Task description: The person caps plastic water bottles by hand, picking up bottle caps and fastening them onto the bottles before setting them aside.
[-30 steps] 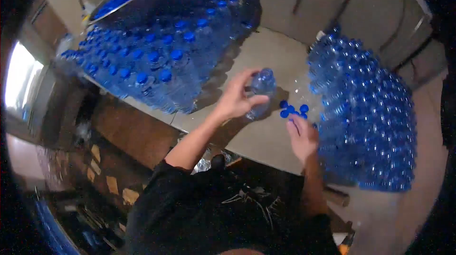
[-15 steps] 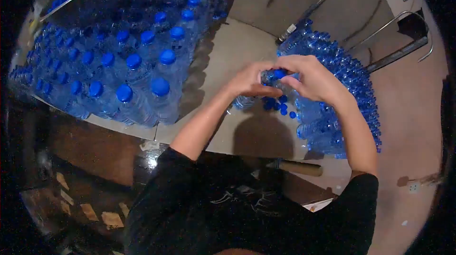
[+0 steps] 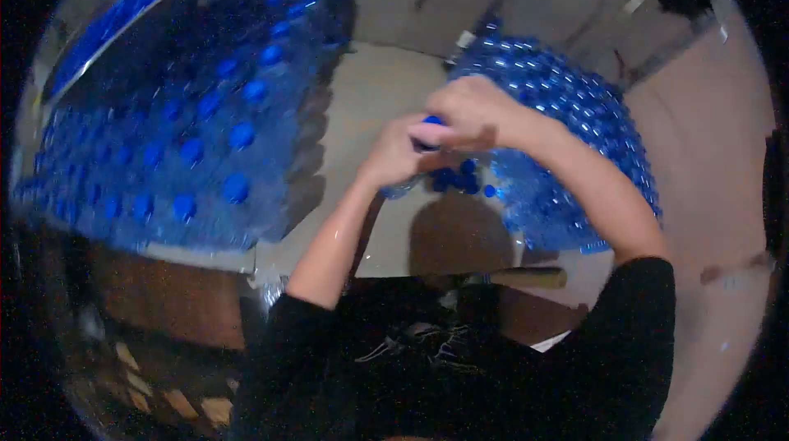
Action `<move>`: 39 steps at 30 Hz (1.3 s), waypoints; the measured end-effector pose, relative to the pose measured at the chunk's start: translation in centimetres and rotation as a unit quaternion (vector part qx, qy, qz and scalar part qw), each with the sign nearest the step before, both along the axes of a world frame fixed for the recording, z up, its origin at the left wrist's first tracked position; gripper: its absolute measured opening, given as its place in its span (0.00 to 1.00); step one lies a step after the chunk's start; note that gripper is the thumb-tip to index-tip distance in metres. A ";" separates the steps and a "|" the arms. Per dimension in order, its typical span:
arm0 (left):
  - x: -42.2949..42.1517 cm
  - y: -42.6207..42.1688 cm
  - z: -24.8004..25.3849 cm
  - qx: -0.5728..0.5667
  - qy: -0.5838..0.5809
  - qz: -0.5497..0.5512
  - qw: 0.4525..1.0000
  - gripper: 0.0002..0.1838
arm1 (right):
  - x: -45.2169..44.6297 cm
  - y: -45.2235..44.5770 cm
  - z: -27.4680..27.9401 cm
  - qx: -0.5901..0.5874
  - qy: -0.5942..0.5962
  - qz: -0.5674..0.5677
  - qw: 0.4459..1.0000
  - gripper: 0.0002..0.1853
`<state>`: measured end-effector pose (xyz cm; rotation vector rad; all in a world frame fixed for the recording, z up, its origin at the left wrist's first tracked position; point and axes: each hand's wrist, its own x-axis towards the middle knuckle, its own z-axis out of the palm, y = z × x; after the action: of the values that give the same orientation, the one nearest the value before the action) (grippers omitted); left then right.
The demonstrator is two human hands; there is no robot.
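Beyond the blue-capped bottles point(image 3: 191, 150) on the left, the left hand point(image 3: 394, 153) curls round a bottle point(image 3: 400, 190), mostly hidden, over the middle of the pale surface point(image 3: 382, 71). A second after hovering by the loose caps point(image 3: 467, 182), the right hand point(image 3: 468, 112) is up at its top, so the work seems to be at turning a blue cap point(image 3: 432, 121), gripped by its bent fingers; the loose caps lie just near and right
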<state>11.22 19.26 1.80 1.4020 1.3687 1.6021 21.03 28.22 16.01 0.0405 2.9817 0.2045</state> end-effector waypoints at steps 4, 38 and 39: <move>7.4 0.1 -1.6 0.117 0.053 0.352 0.927 0.37 | 0.8 -1.4 -1.9 0.050 0.034 -0.141 0.988 0.26; 5.4 1.6 -1.8 0.005 -0.029 0.148 0.989 0.18 | 4.9 0.5 -5.7 0.115 0.177 0.020 0.977 0.18; 5.4 1.7 -1.5 -0.001 -0.013 0.155 0.988 0.20 | 4.9 0.4 -5.4 0.086 0.180 -0.004 0.980 0.19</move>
<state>16.58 20.92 0.32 1.2057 1.6355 1.8049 25.98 28.66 10.58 0.1202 3.3113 0.5038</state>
